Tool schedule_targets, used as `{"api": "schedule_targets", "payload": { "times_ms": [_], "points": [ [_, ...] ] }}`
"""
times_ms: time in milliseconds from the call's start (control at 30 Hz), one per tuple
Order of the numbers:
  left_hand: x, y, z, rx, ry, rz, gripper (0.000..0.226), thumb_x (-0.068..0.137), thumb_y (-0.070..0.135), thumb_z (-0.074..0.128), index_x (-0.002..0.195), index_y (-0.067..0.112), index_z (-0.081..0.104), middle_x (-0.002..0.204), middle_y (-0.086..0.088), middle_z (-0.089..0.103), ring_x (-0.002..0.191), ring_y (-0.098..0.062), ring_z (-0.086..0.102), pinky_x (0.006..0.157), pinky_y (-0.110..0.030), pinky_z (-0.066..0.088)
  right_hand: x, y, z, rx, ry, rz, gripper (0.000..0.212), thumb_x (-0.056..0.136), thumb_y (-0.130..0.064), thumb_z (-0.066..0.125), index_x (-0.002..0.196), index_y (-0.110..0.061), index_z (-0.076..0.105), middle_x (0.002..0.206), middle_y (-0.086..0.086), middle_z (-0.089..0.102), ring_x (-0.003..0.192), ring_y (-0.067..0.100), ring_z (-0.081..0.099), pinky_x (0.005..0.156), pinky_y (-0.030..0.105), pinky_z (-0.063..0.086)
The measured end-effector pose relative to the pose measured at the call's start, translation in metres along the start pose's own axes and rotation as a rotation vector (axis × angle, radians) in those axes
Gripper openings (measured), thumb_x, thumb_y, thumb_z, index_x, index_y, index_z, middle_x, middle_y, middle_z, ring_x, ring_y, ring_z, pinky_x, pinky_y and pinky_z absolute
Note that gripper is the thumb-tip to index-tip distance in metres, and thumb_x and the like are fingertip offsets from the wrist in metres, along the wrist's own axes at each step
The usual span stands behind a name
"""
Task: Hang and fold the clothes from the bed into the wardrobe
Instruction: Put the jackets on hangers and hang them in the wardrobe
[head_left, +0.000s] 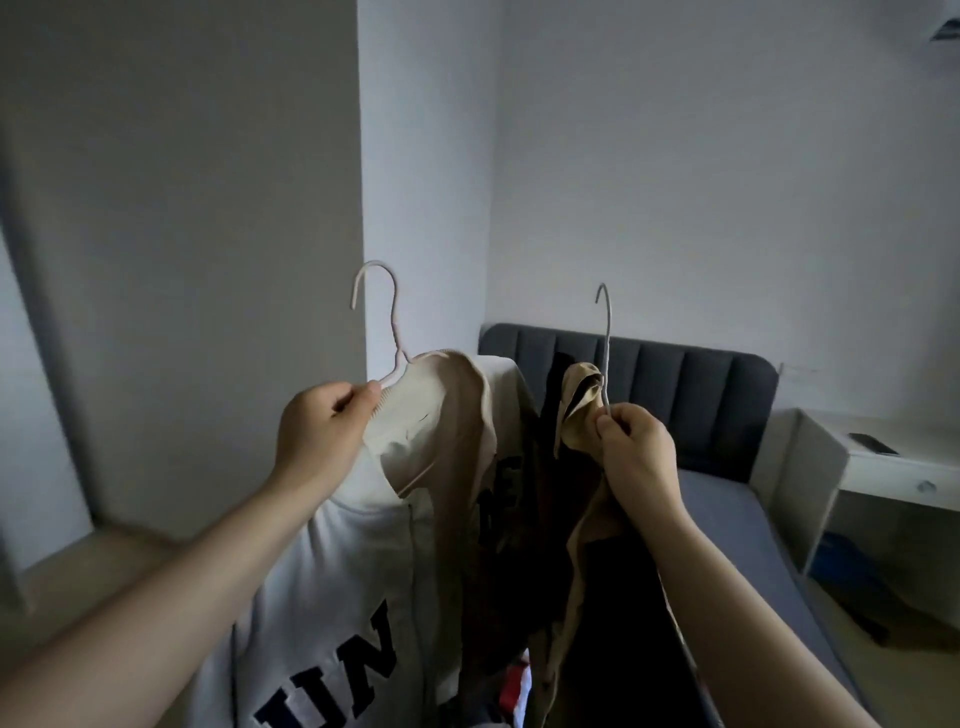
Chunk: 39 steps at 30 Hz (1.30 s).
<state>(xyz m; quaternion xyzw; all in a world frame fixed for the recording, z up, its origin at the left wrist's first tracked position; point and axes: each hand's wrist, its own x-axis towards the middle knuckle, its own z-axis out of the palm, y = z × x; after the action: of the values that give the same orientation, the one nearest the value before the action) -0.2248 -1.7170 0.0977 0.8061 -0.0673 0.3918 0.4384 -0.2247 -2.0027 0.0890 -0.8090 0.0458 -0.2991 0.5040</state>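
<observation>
My left hand (322, 431) grips the neck of a pale pink hanger (387, 317) that carries a cream jacket (363, 561) with dark block letters. The jacket hangs in front of me, its collar on the hanger's shoulders. My right hand (631, 447) pinches the stem of a grey wire hanger (605, 338) together with a tan and dark garment (582, 519) that droops below it. Both hooks point up, free of any rail. The bed (737, 519), with a dark grey cover, lies behind the garments at the right.
A tall grey wardrobe panel (182, 260) fills the left. The padded dark headboard (675, 374) stands against the white wall. A white bedside desk (883, 462) holds a dark flat object (872, 442). A red and white item (519, 686) shows low between the garments.
</observation>
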Motion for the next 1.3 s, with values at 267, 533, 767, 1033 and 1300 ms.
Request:
{"api": "schedule_targets", "payload": {
  "times_ms": [267, 533, 767, 1033, 1300],
  "points": [
    [-0.027, -0.019, -0.077, 0.18, 0.168, -0.127, 0.048, 0.092, 0.026, 0.06, 0.051, 0.007, 0.043, 0.045, -0.001, 0.033, 0.047, -0.013, 0.032, 0.046, -0.023, 0.025, -0.021, -0.023, 0.068, 0.021, -0.244, -0.022, 0.02, 0.098, -0.025, 0.048, 0.095, -0.014, 0.065, 0.08, 0.001, 0.063, 0.075, 0.021, 0.056, 0.073, 0.042, 0.047],
    [-0.037, -0.059, -0.17, 0.165, 0.325, -0.287, 0.049, 0.082, 0.042, 0.059, 0.053, 0.004, 0.047, 0.044, -0.001, 0.035, 0.05, -0.02, 0.035, 0.052, -0.032, 0.026, -0.059, -0.076, 0.161, 0.103, -0.417, -0.147, 0.021, 0.098, -0.02, 0.049, 0.085, -0.012, 0.064, 0.072, -0.001, 0.06, 0.064, 0.014, 0.053, 0.051, 0.024, 0.036],
    [-0.033, -0.101, -0.251, 0.187, 0.393, -0.305, 0.044, 0.089, 0.035, 0.059, 0.062, -0.001, 0.058, 0.05, -0.004, 0.044, 0.052, -0.019, 0.039, 0.055, -0.029, 0.03, -0.098, -0.125, 0.243, 0.164, -0.475, -0.201, 0.02, 0.096, -0.014, 0.05, 0.083, -0.013, 0.064, 0.072, -0.003, 0.06, 0.064, 0.011, 0.052, 0.053, 0.024, 0.036],
    [-0.032, -0.148, -0.334, 0.329, 0.492, -0.391, 0.037, 0.093, 0.028, 0.055, 0.06, 0.011, 0.06, 0.051, 0.001, 0.053, 0.056, -0.017, 0.05, 0.055, -0.028, 0.034, -0.148, -0.172, 0.334, 0.232, -0.52, -0.225, 0.018, 0.095, -0.014, 0.052, 0.082, -0.015, 0.064, 0.07, -0.006, 0.06, 0.064, 0.007, 0.052, 0.049, 0.013, 0.036],
    [-0.037, -0.197, -0.394, 0.436, 0.568, -0.473, 0.039, 0.094, 0.025, 0.054, 0.076, -0.008, 0.064, 0.077, -0.025, 0.065, 0.077, -0.038, 0.061, 0.067, -0.04, 0.043, -0.174, -0.211, 0.424, 0.353, -0.659, -0.281, 0.023, 0.094, -0.013, 0.053, 0.075, -0.008, 0.063, 0.064, -0.001, 0.057, 0.057, 0.007, 0.049, 0.047, 0.011, 0.036]
  ]
}}
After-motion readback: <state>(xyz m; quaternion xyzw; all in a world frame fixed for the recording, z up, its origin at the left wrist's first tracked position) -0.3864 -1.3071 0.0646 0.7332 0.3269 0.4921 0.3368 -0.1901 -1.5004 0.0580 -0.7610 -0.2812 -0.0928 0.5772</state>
